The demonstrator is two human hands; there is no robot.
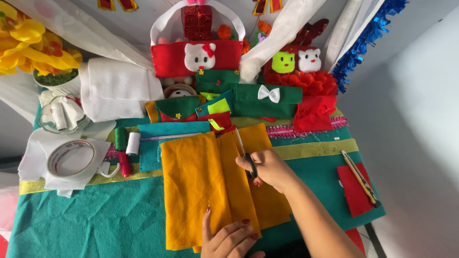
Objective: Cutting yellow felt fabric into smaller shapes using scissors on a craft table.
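A large piece of mustard-yellow felt lies on the teal-covered table, split lengthwise by a cut. My right hand grips a pair of scissors whose blades point away from me along that cut. My left hand presses flat on the near edge of the yellow felt, fingers spread, red nails showing.
A roll of white tape and thread spools sit at the left. A red felt piece with a craft knife lies at the right. Green and red felt pouches, a red felt basket and yellow flowers fill the back.
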